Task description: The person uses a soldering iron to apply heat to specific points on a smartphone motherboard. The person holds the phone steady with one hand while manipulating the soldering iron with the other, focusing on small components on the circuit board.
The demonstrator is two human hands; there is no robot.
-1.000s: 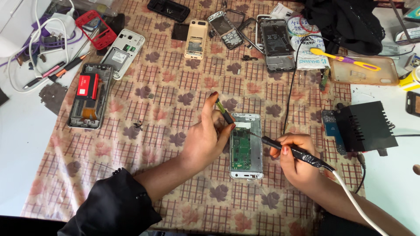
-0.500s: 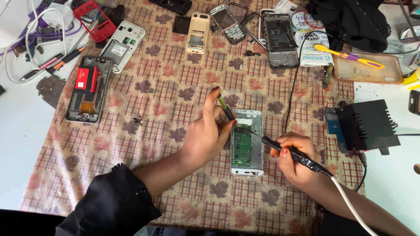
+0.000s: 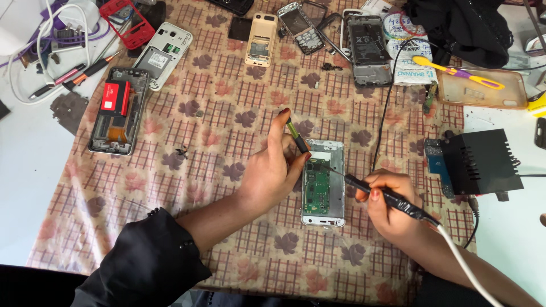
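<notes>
One open phone [image 3: 323,183] — left hand [image 3: 272,170] pinching tweezers [image 3: 297,136]; right hand [image 3: 387,199] gripping soldering iron [image 3: 372,190].

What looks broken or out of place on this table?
Nearly every phone is stripped open. The white phone between the left hand and right hand shows its bare green circuit board. A phone with a red battery lies coverless at left, more opened shells lie along the top, and small loose bits sit on the cloth.

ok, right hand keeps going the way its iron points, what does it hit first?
Probably the green circuit board in the opened phone: the right hand aims the soldering iron up-left at it. Contact unclear.
</notes>
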